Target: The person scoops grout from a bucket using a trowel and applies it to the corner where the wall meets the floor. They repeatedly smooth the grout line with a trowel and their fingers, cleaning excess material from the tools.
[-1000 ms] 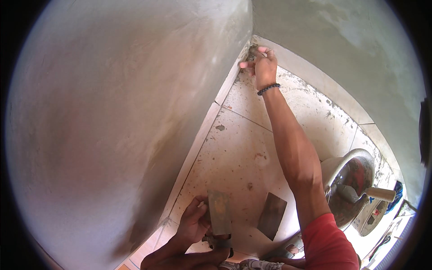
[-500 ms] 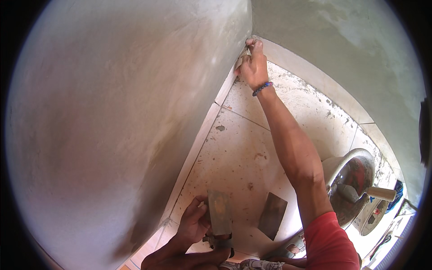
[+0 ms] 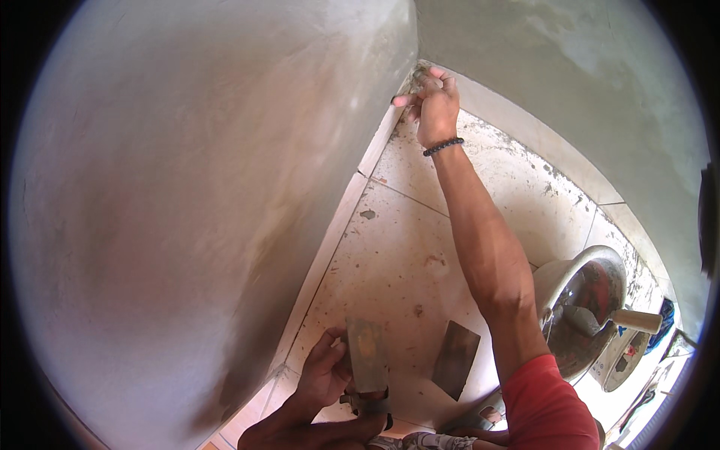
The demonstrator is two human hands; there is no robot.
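My right hand [image 3: 439,112], wearing a dark bead bracelet, reaches into the far corner where the two walls meet. Its fingers are apart, around rough grey mortar [image 3: 421,73] at the end of the pale skirting tiles [image 3: 369,156]. Whether the fingertips touch the mortar is hard to see. Low in the middle, my left hand [image 3: 325,369] is closed at the left edge of a grey rectangular plate [image 3: 367,349], with part of the fingers hidden. Beside it on the floor lies a second dark flat plate [image 3: 456,360].
A bucket [image 3: 553,289] stands at the right, holding a trowel with a wooden handle [image 3: 637,321]. A smaller round container [image 3: 626,364] is beside it. Grey plastered walls [image 3: 187,187] rise on both sides. Mortar crumbs dot the floor tiles [image 3: 397,270].
My right hand has turned and shifted slightly right, its fingers spreading. A pale piece seen at its fingers before no longer shows there. My left hand has stayed nearly still.
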